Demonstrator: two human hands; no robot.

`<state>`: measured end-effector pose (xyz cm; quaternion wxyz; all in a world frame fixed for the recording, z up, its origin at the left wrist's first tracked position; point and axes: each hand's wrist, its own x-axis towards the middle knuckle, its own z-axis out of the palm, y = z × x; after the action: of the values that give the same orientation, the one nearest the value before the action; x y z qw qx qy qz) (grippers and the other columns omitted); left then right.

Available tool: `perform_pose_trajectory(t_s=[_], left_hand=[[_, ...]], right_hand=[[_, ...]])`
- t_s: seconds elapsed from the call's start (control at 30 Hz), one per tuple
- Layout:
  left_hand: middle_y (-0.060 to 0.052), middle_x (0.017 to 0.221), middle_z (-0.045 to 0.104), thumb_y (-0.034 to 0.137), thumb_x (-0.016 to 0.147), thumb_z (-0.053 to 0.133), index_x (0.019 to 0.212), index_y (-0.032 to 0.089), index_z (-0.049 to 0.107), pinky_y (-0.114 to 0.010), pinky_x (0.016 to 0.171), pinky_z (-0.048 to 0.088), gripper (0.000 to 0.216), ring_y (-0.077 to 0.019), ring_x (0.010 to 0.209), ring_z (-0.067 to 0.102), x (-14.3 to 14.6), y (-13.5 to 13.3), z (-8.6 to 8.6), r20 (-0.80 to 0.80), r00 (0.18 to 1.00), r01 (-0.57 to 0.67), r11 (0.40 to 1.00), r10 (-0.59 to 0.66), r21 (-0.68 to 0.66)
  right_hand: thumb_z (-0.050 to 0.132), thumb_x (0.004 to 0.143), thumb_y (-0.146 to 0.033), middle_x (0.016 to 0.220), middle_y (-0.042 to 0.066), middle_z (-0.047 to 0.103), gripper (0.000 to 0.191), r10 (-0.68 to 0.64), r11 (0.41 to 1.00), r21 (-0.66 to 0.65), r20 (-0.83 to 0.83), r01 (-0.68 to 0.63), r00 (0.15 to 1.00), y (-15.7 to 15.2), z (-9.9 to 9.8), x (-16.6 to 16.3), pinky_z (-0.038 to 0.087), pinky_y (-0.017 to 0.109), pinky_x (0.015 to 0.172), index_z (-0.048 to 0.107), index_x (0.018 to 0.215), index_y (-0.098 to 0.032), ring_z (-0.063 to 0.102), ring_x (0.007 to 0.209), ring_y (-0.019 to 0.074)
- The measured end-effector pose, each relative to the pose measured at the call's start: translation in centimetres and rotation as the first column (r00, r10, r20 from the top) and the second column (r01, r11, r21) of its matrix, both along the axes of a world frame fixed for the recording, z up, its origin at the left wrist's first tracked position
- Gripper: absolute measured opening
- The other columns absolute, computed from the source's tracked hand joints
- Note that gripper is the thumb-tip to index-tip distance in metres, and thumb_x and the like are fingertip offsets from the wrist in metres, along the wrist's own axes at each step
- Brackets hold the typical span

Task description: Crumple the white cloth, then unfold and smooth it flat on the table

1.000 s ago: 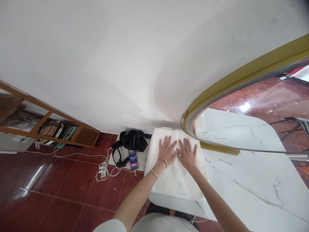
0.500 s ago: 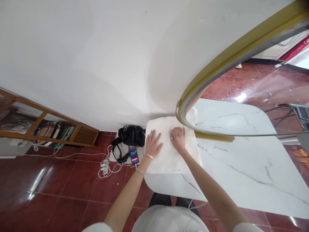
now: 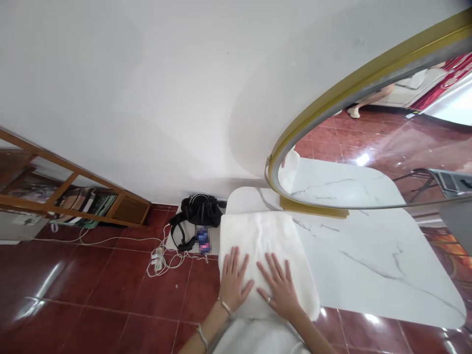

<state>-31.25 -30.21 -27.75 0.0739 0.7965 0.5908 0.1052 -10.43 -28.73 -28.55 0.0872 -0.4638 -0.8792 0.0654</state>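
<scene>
A white cloth lies on the left end of the white marbled table, reaching down to the table's front edge near my body. My left hand rests flat on the cloth's left part, fingers spread, with bands at the wrist. Beside it on the right, my right hand also lies flat on the cloth, fingers apart and a ring on one finger. Small wrinkles run through the cloth ahead of both hands.
A gold-framed round mirror stands on the table against the white wall. Left of the table are a black bag, a phone and a power strip with cables. A wooden cabinet stands farther left on red floor tiles.
Both hands have moved toward my body, and the cloth has come with them, baring the table near the wall. My right hand's curled fingers have spread flat.
</scene>
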Motion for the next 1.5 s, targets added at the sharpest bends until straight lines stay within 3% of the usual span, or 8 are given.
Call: perform_pose_trajectory(t_s=[0.1,0.27,0.43,0.73,0.97,1.2,1.4,1.5], left_hand=[[-0.012,0.16,0.007,0.049,0.089,0.049,0.152,0.023,0.017,-0.052,0.115,0.02,0.075,-0.0337,0.146,0.01,2.8,1.3,-0.3,0.035,0.995,0.097,0.995,-0.097,0.003],[-0.012,0.16,0.01,0.05,0.09,0.048,0.151,0.023,0.019,-0.051,0.115,0.022,0.073,-0.0311,0.146,0.012,6.4,6.1,-1.1,0.071,0.984,0.162,0.987,-0.163,0.022],[-0.008,0.159,0.015,0.048,0.09,0.049,0.148,0.029,0.027,-0.047,0.115,0.026,0.065,-0.0259,0.146,0.017,5.2,9.1,-1.5,0.089,0.985,0.146,0.988,-0.151,0.059],[-0.01,0.156,0.028,0.036,0.091,0.048,0.145,0.026,0.037,-0.046,0.112,0.029,0.056,-0.027,0.143,0.026,-1.3,6.8,-2.2,-0.024,0.997,-0.069,0.981,0.075,0.184],[-0.009,0.154,0.031,0.035,0.092,0.045,0.145,0.027,0.036,-0.045,0.112,0.03,0.055,-0.0265,0.142,0.03,-1.6,5.4,-3.5,-0.057,0.979,-0.174,0.946,0.196,0.272],[-0.011,0.153,0.032,0.029,0.089,0.045,0.145,0.026,0.036,-0.05,0.109,0.032,0.057,-0.0306,0.14,0.033,2.8,5.2,-5.4,-0.092,0.959,-0.224,0.915,0.269,0.335],[-0.008,0.15,0.037,0.04,0.086,0.05,0.143,0.031,0.038,-0.05,0.106,0.036,0.059,-0.0309,0.136,0.039,8.6,7.0,-7.5,-0.069,0.984,-0.139,0.943,0.167,0.301],[-0.007,0.15,0.038,0.043,0.085,0.052,0.143,0.032,0.036,-0.05,0.105,0.038,0.062,-0.0313,0.135,0.041,11.1,7.7,-8.6,-0.061,0.993,-0.079,0.945,0.103,0.318]], right_hand=[[0.045,0.09,-0.053,0.156,0.009,0.022,0.068,-0.11,0.994,0.011,0.045,0.109,0.993,-0.9,-0.5,2.9,0.012,0.06,0.112,0.021,0.151,-0.033,0.02,0.144,0.0317],[0.041,0.093,-0.049,0.157,0.008,0.022,0.059,-0.245,0.968,0.079,0.084,0.239,0.966,1.7,-1.0,5.6,0.016,0.057,0.112,0.029,0.148,-0.031,0.018,0.144,0.0286],[0.04,0.094,-0.048,0.157,0.009,0.018,0.058,-0.281,0.954,0.127,0.07,0.271,0.957,4.5,-1.5,4.0,0.014,0.059,0.112,0.03,0.148,-0.029,0.015,0.145,0.0292],[0.043,0.093,-0.047,0.158,0.009,0.015,0.065,-0.095,0.99,0.1,-0.023,0.097,0.995,6.2,-1.4,-3.1,0.01,0.061,0.112,0.016,0.151,-0.033,0.015,0.145,0.032],[0.046,0.094,-0.041,0.157,0.006,0.018,0.064,-0.028,0.992,0.116,-0.09,0.038,0.996,6.1,-1.8,-3.9,0.013,0.059,0.112,0.016,0.15,-0.034,0.021,0.143,0.0315],[0.042,0.095,-0.043,0.154,0.003,0.025,0.06,0.007,0.987,0.16,-0.169,0.02,0.986,6.0,-2.8,-0.1,0.023,0.054,0.112,0.017,0.15,-0.036,0.029,0.141,0.0282],[0.046,0.093,-0.045,0.151,-0.002,0.031,0.061,-0.107,0.976,0.159,-0.233,0.147,0.967,5.8,-4.9,6.3,0.033,0.054,0.109,0.019,0.147,-0.044,0.038,0.136,0.0292],[0.047,0.091,-0.05,0.15,-0.001,0.032,0.058,-0.154,0.981,0.086,-0.22,0.176,0.963,5.9,-5.5,9.4,0.036,0.058,0.106,0.024,0.145,-0.046,0.038,0.135,0.0315]])
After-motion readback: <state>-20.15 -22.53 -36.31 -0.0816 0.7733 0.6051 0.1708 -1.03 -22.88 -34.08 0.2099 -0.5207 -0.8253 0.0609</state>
